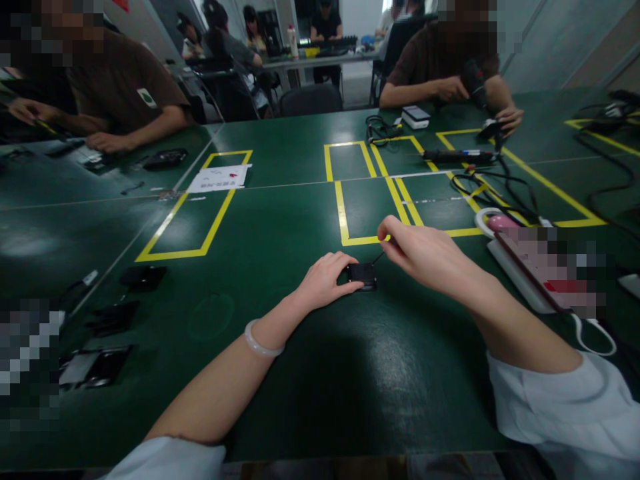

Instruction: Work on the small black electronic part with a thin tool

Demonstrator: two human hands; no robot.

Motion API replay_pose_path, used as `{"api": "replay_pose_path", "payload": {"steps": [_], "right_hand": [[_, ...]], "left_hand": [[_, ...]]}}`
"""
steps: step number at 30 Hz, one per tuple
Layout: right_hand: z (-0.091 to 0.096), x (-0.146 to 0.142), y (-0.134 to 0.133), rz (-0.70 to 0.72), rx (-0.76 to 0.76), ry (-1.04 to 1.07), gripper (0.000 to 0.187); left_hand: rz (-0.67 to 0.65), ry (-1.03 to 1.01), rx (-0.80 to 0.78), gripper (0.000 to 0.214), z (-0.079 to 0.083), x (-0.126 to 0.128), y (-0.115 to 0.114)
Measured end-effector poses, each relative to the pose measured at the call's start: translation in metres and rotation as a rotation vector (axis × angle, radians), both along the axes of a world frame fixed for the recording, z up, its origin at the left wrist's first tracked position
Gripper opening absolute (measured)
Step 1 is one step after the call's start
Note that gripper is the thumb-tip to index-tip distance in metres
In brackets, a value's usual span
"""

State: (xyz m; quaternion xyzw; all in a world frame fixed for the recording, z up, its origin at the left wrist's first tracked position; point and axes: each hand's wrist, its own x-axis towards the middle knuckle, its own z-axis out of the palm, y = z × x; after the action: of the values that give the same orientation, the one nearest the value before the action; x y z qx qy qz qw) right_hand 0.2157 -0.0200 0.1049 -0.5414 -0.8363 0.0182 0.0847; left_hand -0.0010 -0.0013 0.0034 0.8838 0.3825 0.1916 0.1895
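A small black rectangular part (362,275) lies flat on the green table in front of me. My left hand (330,279) grips it from the left, thumb along the near edge and fingers along the far one. Just to its right, my right hand (407,245) is closed in a pinch around a thin dark rod (379,257). The rod slants down to the part's upper right corner. Its upper end is hidden in my fingers, and I cannot tell whether it is a tool or a wire.
Several black parts (143,277) lie at the left. A paper label (220,178) sits across yellow tape. At right are a pinkish flat object (543,270), a black electric screwdriver (457,157) and cables (505,177). Two people work across the table, one holding a power tool (475,83).
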Motion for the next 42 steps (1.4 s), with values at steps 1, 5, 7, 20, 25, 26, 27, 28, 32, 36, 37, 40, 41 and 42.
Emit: {"api": "replay_pose_path", "payload": {"steps": [1,5,7,20,25,26,27,28,32,36,37,40,41,42], "right_hand": [[0.0003,-0.0002,-0.0003,0.004,-0.001,0.01,0.022],[0.0006,-0.0007,-0.0002,-0.027,0.001,-0.015,0.025],[0.0001,-0.0005,0.0005,-0.044,0.009,-0.061,0.028],[0.0005,-0.0017,0.0007,-0.043,0.015,-0.103,0.031],[0.0011,-0.0015,-0.0009,0.003,-0.002,-0.041,0.026],[0.0016,-0.0018,-0.0015,0.008,-0.005,-0.025,0.026],[0.0021,-0.0022,-0.0019,0.007,-0.007,-0.017,0.026],[0.0024,-0.0025,-0.0021,0.002,-0.008,-0.017,0.026],[0.0022,-0.0027,-0.0013,-0.029,-0.004,-0.077,0.03],[0.0014,-0.0016,-0.0013,-0.01,-0.013,-0.026,0.026],[0.0013,-0.0015,-0.0015,-0.005,-0.015,-0.006,0.026],[0.0016,-0.0019,-0.0019,-0.006,-0.015,0.011,0.024],[0.0017,-0.0022,-0.0018,-0.008,-0.016,0.005,0.024],[0.0018,-0.0024,-0.0017,-0.011,-0.015,-0.007,0.024]], "left_hand": [[0.0,0.0,-0.001,0.037,-0.0001,0.0,0.0],[0.0,-0.002,0.003,0.038,-0.0002,0.0001,-0.0002],[-0.001,-0.004,0.006,0.037,-0.0002,0.0,-0.0001],[0.004,-0.005,-0.001,0.038,0.0009,-0.0003,-0.0004],[0.004,0.0,-0.012,0.038,0.0017,-0.0008,-0.0009],[0.006,0.001,-0.012,0.037,0.002,-0.0008,-0.0011],[0.008,0.002,-0.012,0.037,0.0022,-0.0008,-0.0012],[0.009,0.004,-0.012,0.037,0.0023,-0.0008,-0.0013],[0.007,0.006,-0.006,0.038,0.0017,-0.0007,-0.001],[0.005,0.002,-0.004,0.037,0.0002,-0.0008,-0.0004],[0.005,0.001,-0.002,0.037,0.0,-0.0008,-0.0004],[0.002,0.003,0.004,0.037,-0.0003,-0.0007,-0.0004],[0.002,0.004,0.003,0.037,-0.0003,-0.0007,-0.0005],[0.003,0.005,0.0,0.037,-0.0003,-0.0006,-0.0005]]}}
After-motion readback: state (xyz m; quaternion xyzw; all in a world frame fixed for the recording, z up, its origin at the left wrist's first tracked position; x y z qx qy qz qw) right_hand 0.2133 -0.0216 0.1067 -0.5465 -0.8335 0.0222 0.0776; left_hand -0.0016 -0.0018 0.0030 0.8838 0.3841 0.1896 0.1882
